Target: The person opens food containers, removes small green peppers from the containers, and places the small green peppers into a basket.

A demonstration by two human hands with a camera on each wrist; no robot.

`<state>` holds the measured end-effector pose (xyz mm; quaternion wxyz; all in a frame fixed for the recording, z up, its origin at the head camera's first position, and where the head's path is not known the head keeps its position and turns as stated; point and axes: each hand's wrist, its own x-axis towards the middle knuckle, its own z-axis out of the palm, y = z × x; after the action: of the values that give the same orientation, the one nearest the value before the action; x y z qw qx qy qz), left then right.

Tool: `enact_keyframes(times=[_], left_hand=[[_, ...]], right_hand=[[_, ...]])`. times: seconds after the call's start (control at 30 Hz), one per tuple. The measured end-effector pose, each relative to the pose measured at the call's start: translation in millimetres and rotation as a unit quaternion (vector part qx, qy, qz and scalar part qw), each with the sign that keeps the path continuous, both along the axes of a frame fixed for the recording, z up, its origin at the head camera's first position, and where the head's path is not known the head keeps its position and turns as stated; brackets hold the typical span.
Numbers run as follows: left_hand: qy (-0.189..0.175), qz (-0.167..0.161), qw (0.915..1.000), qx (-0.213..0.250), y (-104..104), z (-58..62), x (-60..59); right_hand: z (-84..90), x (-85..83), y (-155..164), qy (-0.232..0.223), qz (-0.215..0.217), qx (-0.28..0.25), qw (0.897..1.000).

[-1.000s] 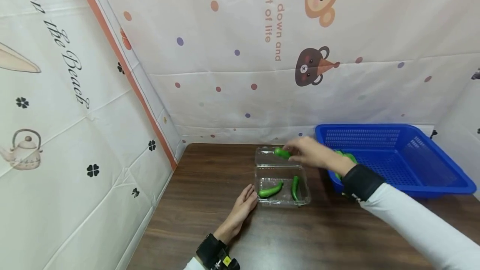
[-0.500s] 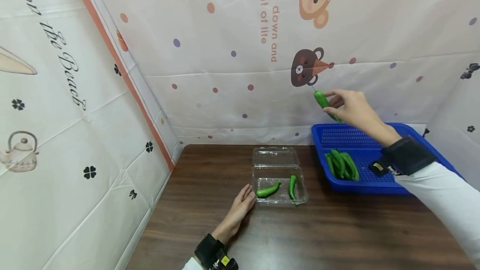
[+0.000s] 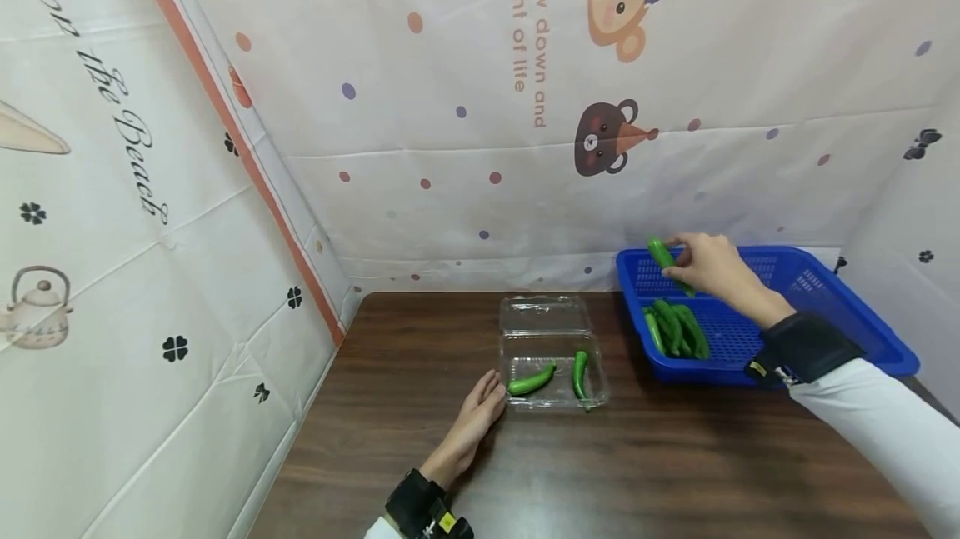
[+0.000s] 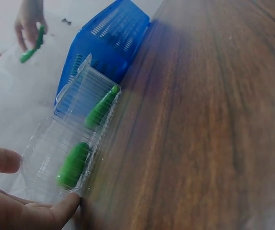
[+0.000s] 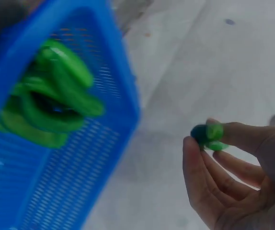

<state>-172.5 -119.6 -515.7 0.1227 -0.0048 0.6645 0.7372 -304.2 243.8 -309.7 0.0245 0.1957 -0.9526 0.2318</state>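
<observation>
My right hand [image 3: 712, 271] pinches a green pepper [image 3: 662, 253] between thumb and fingertips, above the back left part of the blue basket [image 3: 847, 314]. Several more green peppers [image 3: 678, 331] lie bunched in that basket's left end. On the table a clear plastic clamshell box [image 3: 551, 346] stands with its lid folded back. Two peppers rest inside it, one curved pepper [image 3: 532, 380] at the left and another pepper [image 3: 579, 374] at the right. Beside the box's left edge lies my left hand [image 3: 474, 416], fingers extended; in the left wrist view its fingers [image 4: 65, 207] touch the box corner.
The brown wooden table [image 3: 645, 464] reaches back to a printed cloth wall [image 3: 420, 214]. Another printed cloth [image 3: 217, 289] hangs along the left side. The basket stands to the right of the box, with a gap between them.
My right hand rose from the box's lid, moved right with the pepper, then came down over the basket. The left hand stays by the box. The view shifted slightly.
</observation>
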Motion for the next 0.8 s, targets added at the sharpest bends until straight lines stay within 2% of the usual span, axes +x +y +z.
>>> enact_keyframes(times=[0.13,0.33,0.6,0.8], left_hand=[[-0.004,0.001,1.0,0.002,0,-0.3,0.7],[0.0,0.002,1.0,0.0,1,-0.3,0.0],[-0.004,0.004,1.0,0.004,1,0.6,0.1],[0.0,0.004,1.0,0.006,0,-0.2,-1.4]], right_hand=[[-25.3,1.3,4,-0.044,-0.003,0.02,0.999],[-55.7,6.9,4,-0.056,-0.014,0.077,0.995],[-73.6,9.7,-4,-0.058,0.005,0.095,0.994],[-79.2,8.9,-7,-0.062,0.004,0.093,0.994]])
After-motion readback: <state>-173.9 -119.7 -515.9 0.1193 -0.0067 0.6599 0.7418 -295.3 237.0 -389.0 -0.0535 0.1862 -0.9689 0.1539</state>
